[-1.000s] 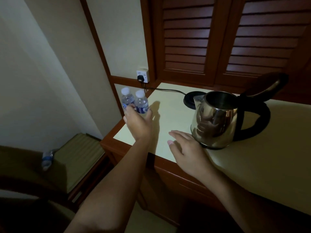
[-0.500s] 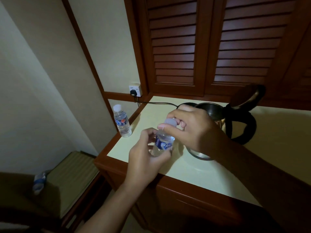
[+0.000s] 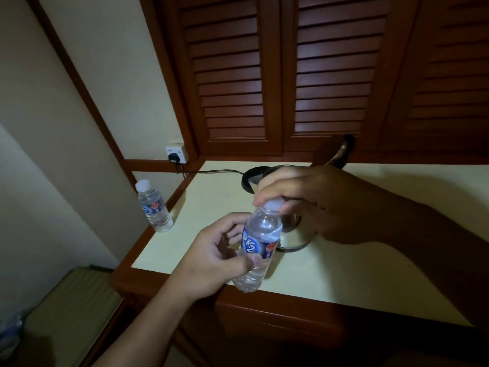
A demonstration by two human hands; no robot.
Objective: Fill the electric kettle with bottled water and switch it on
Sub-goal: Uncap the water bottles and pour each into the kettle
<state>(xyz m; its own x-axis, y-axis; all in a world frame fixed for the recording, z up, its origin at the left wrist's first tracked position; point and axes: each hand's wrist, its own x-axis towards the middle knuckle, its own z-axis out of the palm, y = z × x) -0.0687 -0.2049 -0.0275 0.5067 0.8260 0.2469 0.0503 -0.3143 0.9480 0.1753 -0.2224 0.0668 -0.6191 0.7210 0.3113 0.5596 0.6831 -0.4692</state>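
In the head view, the left hand (image 3: 211, 258) is wrapping around the lower half of a small water bottle (image 3: 258, 245), thumb pressing across the front just under the blue label and the fingers curling behind it. The bottle is leaning slightly, top tilted to the right, and is being held above the near edge of the table (image 3: 344, 271); its base is not resting on the surface. The right hand (image 3: 315, 205) is reaching in from the right, its thumb and fingers pinching closed around the white cap (image 3: 274, 203) at the bottle's top. The cap is sitting on the neck; whether it is loosened at all is hard to tell in this dim light.

Directly behind the right hand, the steel electric kettle (image 3: 293, 234) is standing on the table, mostly hidden, with only its lower body and rim edge showing. Its lid (image 3: 336, 152) is standing raised behind the hand. The black power base (image 3: 251, 176) is lying just beyond the kettle toward the wall, and its cord (image 3: 217, 171) is running left to a plug in the wall socket (image 3: 176, 154).

A second bottle (image 3: 153, 206), capped and upright, is standing at the table's far-left corner, well apart from the hands. Dark louvred doors (image 3: 277, 75) are filling the wall behind the table.
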